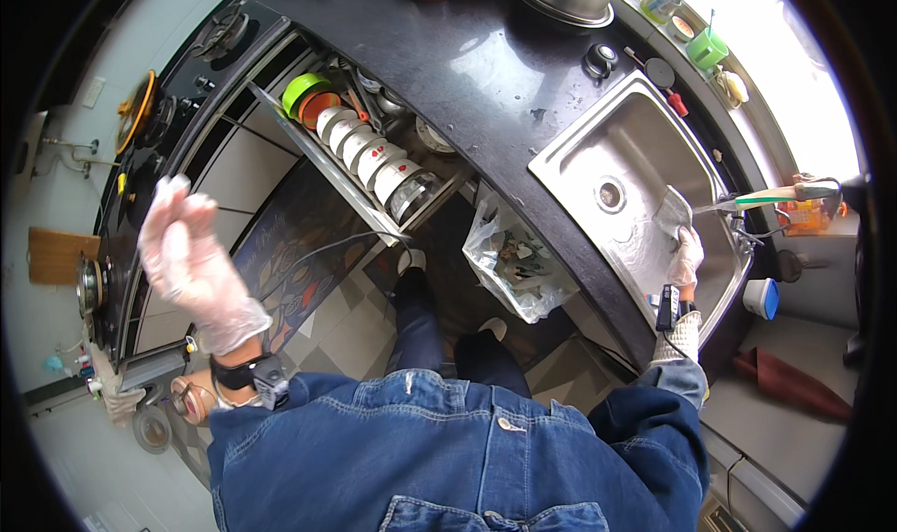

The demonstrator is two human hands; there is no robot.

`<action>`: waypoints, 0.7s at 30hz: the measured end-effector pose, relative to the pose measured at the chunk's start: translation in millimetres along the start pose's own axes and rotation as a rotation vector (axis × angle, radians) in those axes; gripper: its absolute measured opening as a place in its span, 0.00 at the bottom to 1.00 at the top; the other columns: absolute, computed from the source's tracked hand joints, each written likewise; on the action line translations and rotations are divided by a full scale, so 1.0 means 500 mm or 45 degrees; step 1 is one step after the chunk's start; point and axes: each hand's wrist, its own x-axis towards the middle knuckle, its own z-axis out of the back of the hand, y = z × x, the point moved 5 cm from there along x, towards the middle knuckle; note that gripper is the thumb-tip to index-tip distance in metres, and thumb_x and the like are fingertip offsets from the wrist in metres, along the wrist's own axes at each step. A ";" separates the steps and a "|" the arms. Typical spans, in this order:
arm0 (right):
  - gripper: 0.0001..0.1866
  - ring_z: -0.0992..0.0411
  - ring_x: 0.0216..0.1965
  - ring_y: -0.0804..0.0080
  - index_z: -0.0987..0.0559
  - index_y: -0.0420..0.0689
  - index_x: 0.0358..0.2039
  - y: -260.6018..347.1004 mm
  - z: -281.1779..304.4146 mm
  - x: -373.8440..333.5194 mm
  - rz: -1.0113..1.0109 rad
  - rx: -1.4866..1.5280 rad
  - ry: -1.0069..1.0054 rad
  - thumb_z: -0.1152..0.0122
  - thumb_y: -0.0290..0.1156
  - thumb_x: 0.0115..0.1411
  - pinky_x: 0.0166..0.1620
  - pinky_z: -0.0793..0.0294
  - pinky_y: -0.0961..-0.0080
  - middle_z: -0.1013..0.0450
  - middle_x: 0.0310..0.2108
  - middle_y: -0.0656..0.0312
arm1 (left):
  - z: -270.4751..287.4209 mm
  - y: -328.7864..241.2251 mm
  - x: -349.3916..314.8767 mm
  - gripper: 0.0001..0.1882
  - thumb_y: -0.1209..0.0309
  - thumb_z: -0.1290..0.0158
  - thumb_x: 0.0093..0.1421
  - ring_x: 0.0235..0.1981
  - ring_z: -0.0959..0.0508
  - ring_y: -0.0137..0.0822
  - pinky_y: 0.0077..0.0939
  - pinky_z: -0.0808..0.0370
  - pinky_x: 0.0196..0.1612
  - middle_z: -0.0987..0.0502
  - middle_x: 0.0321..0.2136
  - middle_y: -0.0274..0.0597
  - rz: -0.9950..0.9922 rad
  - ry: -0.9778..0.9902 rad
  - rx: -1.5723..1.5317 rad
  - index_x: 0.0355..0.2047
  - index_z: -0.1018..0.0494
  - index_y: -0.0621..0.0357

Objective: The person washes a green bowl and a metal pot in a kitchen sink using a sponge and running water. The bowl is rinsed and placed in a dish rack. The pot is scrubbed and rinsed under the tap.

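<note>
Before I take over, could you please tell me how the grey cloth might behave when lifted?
The grey cloth is probably floppy, since it looks thin beyond the right hand. It may feel heavy for its size and slippery, as the sink beneath looks wet.

The sink [612,149] leaves passage at its left — the right hand [687,256] and faucet [738,228] crowd the other side.

The wide head-worn fisheye looks steeply down.
</note>
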 end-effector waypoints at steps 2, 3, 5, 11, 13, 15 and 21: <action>0.14 0.34 0.26 0.82 0.25 0.36 0.41 -0.001 0.006 0.008 -0.052 0.053 0.007 0.44 0.27 0.55 0.28 0.36 0.85 0.27 0.30 0.66 | 0.073 -0.051 -0.008 0.14 0.81 0.61 0.58 0.39 0.25 0.39 0.29 0.24 0.44 0.30 0.46 0.59 -0.021 -0.268 0.301 0.43 0.31 0.69; 0.13 0.34 0.25 0.82 0.25 0.37 0.40 0.002 0.005 0.012 -0.014 0.060 0.041 0.45 0.28 0.55 0.27 0.37 0.85 0.28 0.29 0.66 | 0.111 -0.059 -0.013 0.14 0.82 0.61 0.57 0.42 0.26 0.39 0.30 0.27 0.48 0.28 0.45 0.53 0.048 -0.398 0.388 0.42 0.31 0.68; 0.11 0.36 0.23 0.82 0.25 0.38 0.38 -0.001 0.013 0.016 -0.013 0.069 0.025 0.45 0.29 0.55 0.25 0.37 0.84 0.29 0.27 0.67 | 0.181 -0.039 -0.021 0.14 0.81 0.60 0.56 0.40 0.25 0.37 0.28 0.27 0.48 0.27 0.42 0.51 0.182 -0.613 0.422 0.41 0.31 0.68; 0.08 0.36 0.21 0.77 0.27 0.44 0.31 -0.034 0.046 0.011 -0.346 0.169 0.126 0.50 0.33 0.59 0.26 0.32 0.79 0.36 0.21 0.68 | 0.266 0.377 -0.152 0.03 0.75 0.52 0.53 0.21 0.31 0.27 0.18 0.30 0.27 0.32 0.20 0.35 1.194 -0.412 0.102 0.23 0.31 0.57; 0.09 0.33 0.28 0.74 0.28 0.42 0.36 -0.048 0.065 0.001 -0.629 0.456 0.054 0.54 0.33 0.60 0.36 0.31 0.77 0.32 0.28 0.65 | 0.260 0.530 -0.248 0.09 0.73 0.50 0.53 0.18 0.35 0.26 0.18 0.34 0.23 0.37 0.16 0.31 1.554 -0.381 0.138 0.17 0.36 0.51; 0.13 0.30 0.38 0.71 0.30 0.39 0.43 -0.042 0.083 -0.007 -0.713 0.697 -0.024 0.56 0.30 0.60 0.48 0.33 0.75 0.29 0.39 0.61 | 0.247 0.617 -0.329 0.07 0.72 0.50 0.54 0.20 0.32 0.28 0.19 0.32 0.24 0.34 0.19 0.34 1.767 -0.285 0.302 0.20 0.35 0.54; 0.15 0.29 0.45 0.68 0.31 0.37 0.47 -0.001 0.150 -0.057 -0.702 0.851 -0.123 0.56 0.25 0.59 0.52 0.31 0.74 0.28 0.45 0.57 | 0.163 0.687 -0.360 0.06 0.73 0.50 0.44 0.26 0.29 0.37 0.27 0.32 0.34 0.28 0.24 0.39 1.720 0.204 0.574 0.23 0.28 0.62</action>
